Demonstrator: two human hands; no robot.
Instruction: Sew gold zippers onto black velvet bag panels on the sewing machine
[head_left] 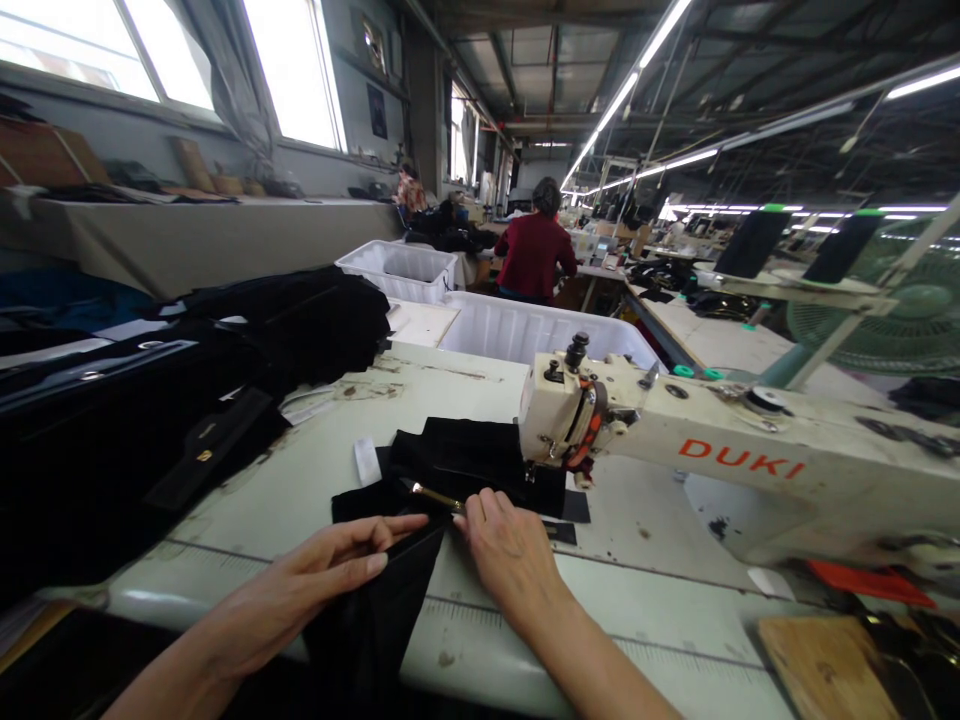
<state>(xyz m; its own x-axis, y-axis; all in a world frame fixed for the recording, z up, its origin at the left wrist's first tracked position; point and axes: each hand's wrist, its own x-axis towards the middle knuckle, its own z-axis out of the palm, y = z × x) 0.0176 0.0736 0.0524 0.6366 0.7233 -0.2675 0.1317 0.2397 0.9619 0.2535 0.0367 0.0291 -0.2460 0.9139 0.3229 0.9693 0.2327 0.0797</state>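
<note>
A piece of black fabric point(382, 615) hangs over the front edge of the pale sewing table point(450, 625). My left hand point(337, 565) pinches its upper edge between thumb and fingers. Close beside it, my right hand point(510, 550) is closed on the same fabric, its fingertips hidden underneath. Just beyond my fingertips lies a gold metal zipper point(439, 498) on the black fabric. More black fabric point(465, 450) lies flat behind it, reaching under the head of the sewing machine point(559, 415). A white tag-like piece point(367, 461) touches its left side.
A large heap of black pieces point(187, 370) covers the table's left side. White plastic bins point(525, 325) stand behind the table. A wooden board point(817, 665) lies at front right. Farther back, a person in dark red point(536, 250) faces away. Thread cones point(754, 242) and a fan point(892, 310) stand right.
</note>
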